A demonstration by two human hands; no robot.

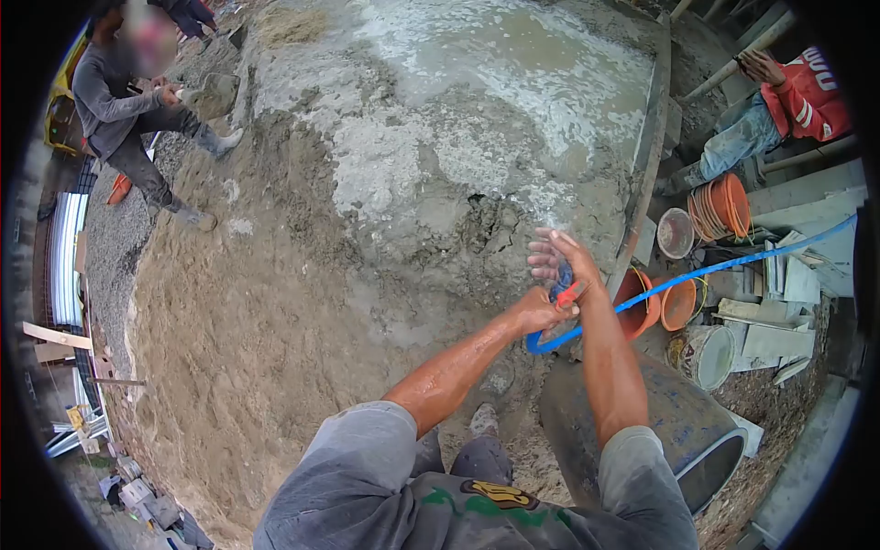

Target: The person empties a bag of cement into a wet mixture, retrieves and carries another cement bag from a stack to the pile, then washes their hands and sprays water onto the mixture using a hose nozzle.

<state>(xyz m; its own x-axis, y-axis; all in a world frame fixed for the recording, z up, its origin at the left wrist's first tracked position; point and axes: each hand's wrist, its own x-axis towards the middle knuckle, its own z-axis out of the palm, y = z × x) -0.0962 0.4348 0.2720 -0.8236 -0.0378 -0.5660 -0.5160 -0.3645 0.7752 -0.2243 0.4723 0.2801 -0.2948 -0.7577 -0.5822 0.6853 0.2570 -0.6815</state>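
My left hand (541, 310) is closed around a blue hose (697, 272) close to its end, where a red-orange piece (570, 293) shows beside my fingers. Just beyond it, my right hand (561, 255) is open, its fingers stretched out and its palm turned toward the hose's end. Both hands look wet. The hose's mouth is partly hidden between the hands. In front of them spreads a heap of sand (266, 339), with wet grey mortar (385, 160) and a pool of cloudy water (522, 46) farther off.
A person in grey (115, 105) at the left holds a shovel (213, 94). Another in red (811, 96) sits at the right. Orange buckets (731, 203) and a white bucket (713, 356) stand at the right, near a large pipe (678, 422). A board (653, 137) edges the pool.
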